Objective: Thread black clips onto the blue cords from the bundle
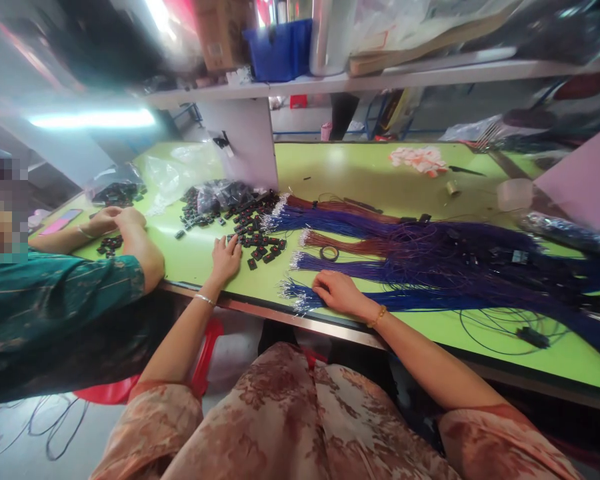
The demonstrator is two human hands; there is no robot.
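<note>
L hand at blk parts, R hand on blue wires.
L hand (227, 260) is rested w/ fingers loosely bent on the black parts (269, 257); R hand (337, 292) is curled over the blue wires (400, 300); whether anything is gripped in either can't be told. Parts are best taken singly, by the sides; wires are best parted near the tips, w/o neighbours being dragged. R wrist is placed near the table's front edge (300, 321); a bare green strip is left btwn parts & wire tips. L side is bounded by a co-worker's arm (143, 247), the back by a divider (250, 147).
</note>
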